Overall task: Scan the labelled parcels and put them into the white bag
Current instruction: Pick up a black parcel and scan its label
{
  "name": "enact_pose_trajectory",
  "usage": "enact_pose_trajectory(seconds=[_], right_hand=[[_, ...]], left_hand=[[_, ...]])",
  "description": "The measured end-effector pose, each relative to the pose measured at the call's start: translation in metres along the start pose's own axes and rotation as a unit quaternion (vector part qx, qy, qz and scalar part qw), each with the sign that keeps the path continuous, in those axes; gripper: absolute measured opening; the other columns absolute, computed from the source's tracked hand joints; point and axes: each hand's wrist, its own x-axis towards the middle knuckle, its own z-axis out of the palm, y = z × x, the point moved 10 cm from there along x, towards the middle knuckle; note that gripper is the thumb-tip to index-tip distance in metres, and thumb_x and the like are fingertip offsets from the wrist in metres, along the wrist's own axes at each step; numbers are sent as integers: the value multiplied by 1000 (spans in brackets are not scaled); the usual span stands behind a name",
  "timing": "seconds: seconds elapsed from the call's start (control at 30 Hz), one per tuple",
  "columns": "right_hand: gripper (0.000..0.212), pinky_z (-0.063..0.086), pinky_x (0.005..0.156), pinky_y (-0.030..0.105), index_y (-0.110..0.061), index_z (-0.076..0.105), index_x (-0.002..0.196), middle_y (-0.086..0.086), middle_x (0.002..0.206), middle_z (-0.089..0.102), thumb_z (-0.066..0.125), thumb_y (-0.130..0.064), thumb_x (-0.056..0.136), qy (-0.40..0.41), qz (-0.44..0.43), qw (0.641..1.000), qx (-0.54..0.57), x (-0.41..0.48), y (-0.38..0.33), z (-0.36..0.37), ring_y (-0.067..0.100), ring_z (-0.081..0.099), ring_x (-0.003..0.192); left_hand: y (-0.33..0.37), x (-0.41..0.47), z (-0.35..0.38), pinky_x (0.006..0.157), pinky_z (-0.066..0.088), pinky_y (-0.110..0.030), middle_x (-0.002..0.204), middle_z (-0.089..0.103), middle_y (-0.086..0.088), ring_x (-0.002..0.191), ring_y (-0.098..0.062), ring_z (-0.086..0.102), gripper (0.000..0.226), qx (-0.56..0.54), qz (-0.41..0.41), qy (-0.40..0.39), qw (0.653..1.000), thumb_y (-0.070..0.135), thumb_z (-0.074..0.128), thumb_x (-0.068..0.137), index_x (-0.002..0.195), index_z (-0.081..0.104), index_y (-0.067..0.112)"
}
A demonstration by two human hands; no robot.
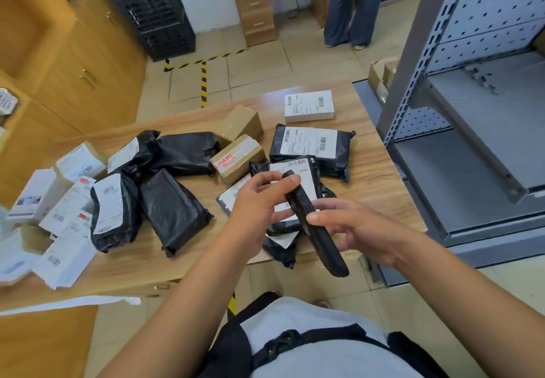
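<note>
- Labelled parcel [292,167], a black mailer with its white label face up, lies flat on the wooden table [177,262], right under the far tip of the scanner [317,231].
- Both hands are clamped on that scanner. The left hand [256,203] pinches its far end, with one finger over the top. The right hand [362,230] holds the middle, thumb on the side and fingers curled beneath.
- The scanner's long axis runs from the person's right, near the body, away and leftward, so its head points down at the label. The parcel sits just beyond the grip, and the left hand is nearer to it.
- My guess is the scan is the step in hand. The left hand looks best placed to let go and lift the mailer afterwards.
- Just past it lies a larger black mailer [309,144], then a white box [309,106] and two brown boxes [239,156].
- More black mailers [174,200] and white cartons [59,200] pile up to the left.
- A white strip [73,301] shows at the near left; I cannot tell whether it is the bag.
</note>
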Motion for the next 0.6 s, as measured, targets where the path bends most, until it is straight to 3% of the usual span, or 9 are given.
enact_pose_trajectory(seconds=[0.17, 0.27, 0.37, 0.47, 0.53, 0.6], right_hand=[[37, 53, 92, 43, -38, 77, 110, -15, 100, 78, 74, -51, 75, -29, 9, 999, -20, 11, 1, 11, 1, 72, 82], [43, 54, 88, 39, -44, 75, 108, -15, 102, 78, 77, -56, 67, -15, 12, 1000, -21, 17, 5, 7, 0, 72, 78], [45, 56, 66, 22, -38, 76, 107, -13, 93, 78, 79, -49, 64, 3, 28, 1000, -15, 22, 12, 0, -1, 70, 69], [44, 52, 54, 17, -30, 77, 105, -11, 84, 78, 79, -44, 63, 55, 71, 996, -27, 24, 19, -17, -1, 69, 62], [51, 56, 67, 28, -28, 75, 105, -5, 92, 78, 81, -47, 58, 92, 100, 988, -70, 24, 18, -31, 8, 74, 81], [68, 57, 84, 40, -18, 71, 114, 14, 104, 71, 83, -51, 56, 140, 131, 972, -136, 23, 16, -46, 30, 71, 97]], left_hand=[[-3, -4, -6, 76, 59, -36, 120, 68, -18, 105, -30, 70, 44, -2, 5, -2, 1000, 29, 82, 76, 112, 62, 13], [-8, 2, -7, 86, 58, -41, 125, 65, -20, 111, -32, 67, 44, -16, -5, -28, 999, 28, 81, 77, 113, 63, 12], [-19, 13, -8, 91, 56, -39, 122, 69, -8, 114, -22, 66, 43, 22, -30, -70, 997, 43, 75, 83, 116, 66, 16], [-34, 38, -45, 83, 58, -31, 107, 75, 4, 105, -14, 69, 28, 40, -68, 15, 997, 45, 70, 87, 105, 72, 24], [-49, 56, -76, 85, 58, -36, 105, 72, 2, 100, -14, 67, 18, 81, -108, 81, 988, 36, 73, 86, 101, 71, 26], [-63, 72, -94, 87, 56, -37, 107, 66, 3, 97, -14, 62, 20, 127, -137, 101, 977, 32, 74, 86, 104, 66, 27]])
